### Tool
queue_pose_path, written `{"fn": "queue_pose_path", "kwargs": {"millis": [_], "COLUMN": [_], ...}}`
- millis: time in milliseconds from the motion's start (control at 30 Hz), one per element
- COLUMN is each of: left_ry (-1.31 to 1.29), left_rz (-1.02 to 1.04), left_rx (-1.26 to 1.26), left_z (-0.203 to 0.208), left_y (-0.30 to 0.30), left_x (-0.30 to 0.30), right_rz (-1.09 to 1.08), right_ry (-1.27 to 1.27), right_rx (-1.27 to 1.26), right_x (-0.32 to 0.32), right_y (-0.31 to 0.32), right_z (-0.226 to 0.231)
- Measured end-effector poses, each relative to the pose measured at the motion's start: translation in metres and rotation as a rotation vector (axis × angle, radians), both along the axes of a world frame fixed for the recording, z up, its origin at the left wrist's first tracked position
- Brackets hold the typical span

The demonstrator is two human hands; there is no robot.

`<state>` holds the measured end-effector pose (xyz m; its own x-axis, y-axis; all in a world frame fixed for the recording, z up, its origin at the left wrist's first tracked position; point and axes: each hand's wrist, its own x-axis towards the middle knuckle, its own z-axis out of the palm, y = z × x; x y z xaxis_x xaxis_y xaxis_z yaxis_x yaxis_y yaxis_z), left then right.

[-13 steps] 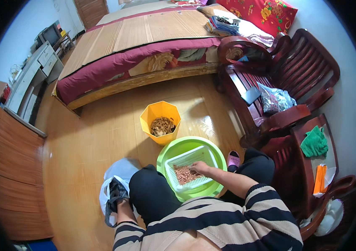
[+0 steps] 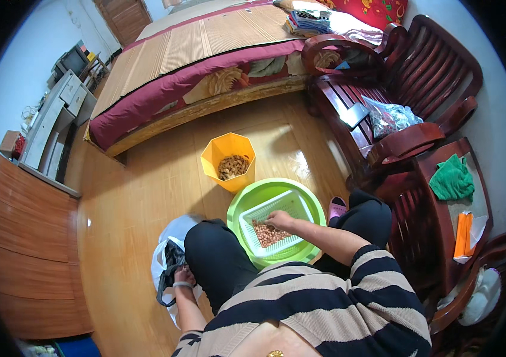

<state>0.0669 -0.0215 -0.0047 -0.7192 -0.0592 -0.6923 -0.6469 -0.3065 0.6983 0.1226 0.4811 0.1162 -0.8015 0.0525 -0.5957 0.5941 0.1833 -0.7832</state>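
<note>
The right hand [image 2: 280,219] is in a white basket [image 2: 291,205], fingers close together at the nuts [image 2: 269,237] below it; I cannot tell whether it pinches any. A green basin [image 2: 252,201] surrounds the basket. The left hand [image 2: 184,275] touches a black bag [image 2: 174,257], its grip unclear. Ahead, between both hands, stands a yellow bin [image 2: 229,184].
</note>
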Motion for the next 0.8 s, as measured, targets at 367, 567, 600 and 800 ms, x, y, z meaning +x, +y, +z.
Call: {"fn": "queue_pose_path", "kwargs": {"millis": [367,567,600,800], "left_ry": [0.512,0.328,0.240,0.175], "left_rz": [-0.133,-0.669,-0.715,-0.890], "left_rx": [0.338,0.499,0.476,0.490], "left_z": [0.334,0.363,0.362,0.337], "left_y": [0.114,0.269,0.295,0.379], "left_x": [0.029,-0.008,-0.008,-0.020], "right_rz": [0.019,-0.068,-0.099,-0.350], "right_ry": [0.418,0.608,0.600,0.504], "right_rx": [-0.080,-0.355,-0.420,-0.627], "right_x": [-0.023,-0.026,-0.025,-0.013], "right_y": [-0.018,-0.023,-0.020,0.022], "right_z": [0.111,0.205,0.216,0.198]}}
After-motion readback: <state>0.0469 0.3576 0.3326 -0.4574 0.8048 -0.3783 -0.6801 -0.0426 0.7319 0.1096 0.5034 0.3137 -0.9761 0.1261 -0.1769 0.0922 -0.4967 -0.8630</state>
